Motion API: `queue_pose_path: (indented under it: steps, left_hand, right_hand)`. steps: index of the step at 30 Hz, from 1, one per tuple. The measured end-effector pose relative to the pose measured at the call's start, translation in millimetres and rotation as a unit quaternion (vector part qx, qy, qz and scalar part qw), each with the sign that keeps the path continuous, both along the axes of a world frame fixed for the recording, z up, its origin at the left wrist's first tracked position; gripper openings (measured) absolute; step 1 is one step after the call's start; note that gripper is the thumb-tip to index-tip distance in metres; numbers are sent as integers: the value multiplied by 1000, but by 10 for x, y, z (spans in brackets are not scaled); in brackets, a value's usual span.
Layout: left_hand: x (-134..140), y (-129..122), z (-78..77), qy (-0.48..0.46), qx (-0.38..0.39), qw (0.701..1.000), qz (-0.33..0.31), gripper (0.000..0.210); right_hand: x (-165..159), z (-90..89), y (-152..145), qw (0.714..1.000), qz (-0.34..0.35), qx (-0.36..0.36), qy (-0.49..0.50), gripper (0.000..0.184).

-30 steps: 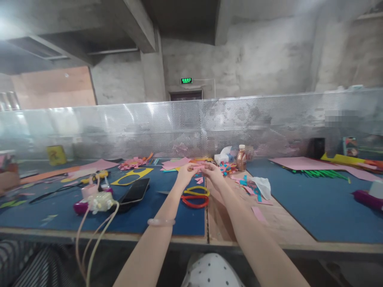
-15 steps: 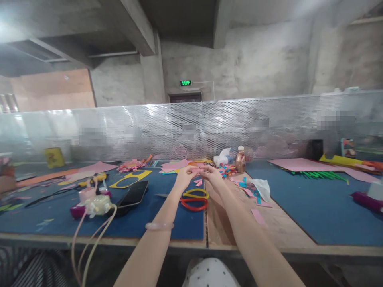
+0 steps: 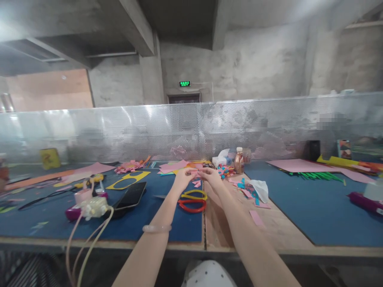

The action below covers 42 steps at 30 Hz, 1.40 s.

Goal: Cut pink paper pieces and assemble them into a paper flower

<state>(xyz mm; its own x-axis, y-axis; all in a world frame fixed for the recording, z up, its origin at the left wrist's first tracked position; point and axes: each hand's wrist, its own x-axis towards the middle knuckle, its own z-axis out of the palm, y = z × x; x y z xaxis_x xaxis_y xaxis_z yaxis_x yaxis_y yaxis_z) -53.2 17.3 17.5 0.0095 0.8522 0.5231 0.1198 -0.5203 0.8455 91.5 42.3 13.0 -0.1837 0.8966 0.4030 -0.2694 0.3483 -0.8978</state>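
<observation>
My left hand (image 3: 183, 177) and my right hand (image 3: 211, 177) meet above the table's middle. Between their fingertips they pinch a small piece of pink paper (image 3: 195, 173), mostly covered by the fingers. Another small folded pink scrap (image 3: 196, 183) lies just below the hands. Nearer to me, scissors (image 3: 192, 200) with one yellow and one red handle rest on the blue mat (image 3: 185, 227), blades pointing left. To the right of my hands is a pile of small blue, orange and pink paper pieces (image 3: 226, 171).
Left of my arm lie a black phone (image 3: 131, 196), a yellow sheet with round cutouts (image 3: 143, 175), and a power strip with cables (image 3: 94, 206). A bottle (image 3: 239, 161), tissues (image 3: 222, 159) and pink sheets (image 3: 302, 165) are further back. A perforated metal screen (image 3: 167, 131) closes off the far edge.
The view has shifted very slightly. Both hands remain together on the pink paper, their fingers slightly repositioned; the objects on the table stay in place.
</observation>
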Motion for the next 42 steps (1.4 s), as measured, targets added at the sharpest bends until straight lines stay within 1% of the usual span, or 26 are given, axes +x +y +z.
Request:
queue_pose_path:
  steps: [10, 14, 18, 23, 29, 31, 36, 39, 42]
  left_hand:
    - [-1, 11, -11, -13, -10, 1000, -9, 24]
    - [-4, 9, -11, -5, -4, 1000, -8, 25]
    - [-9, 6, -9, 13, 7, 1000, -3, 26]
    - [-14, 28, -20, 8, 1, 1000, -7, 25]
    - [-26, 36, -34, 9, -10, 1000, -12, 23]
    - [-34, 25, -30, 28, -11, 1000, 2, 23]
    - [-52, -12, -3, 101, 10, 993, 66, 23]
    - [-52, -31, 13, 122, 1, 989, 84, 24]
    - [-52, -22, 11, 116, -9, 989, 87, 22]
  right_hand:
    - [-1, 16, -29, 1000, -11, 5, -7, 27]
    - [2, 24, -30, 1000, -5, 3, -9, 29]
    - [7, 17, -22, 1000, 3, 12, -7, 32]
    - [12, -6, 2, 1000, -7, 23, -18, 33]
    - [18, -14, 0, 998, -11, 36, -40, 30]
    - [15, -9, -12, 998, -11, 39, -47, 29]
    - [7, -6, -21, 998, -21, 35, -49, 24]
    - [6, -7, -18, 997, -29, 34, -56, 22]
    - [7, 1, -25, 997, -25, 39, -66, 23]
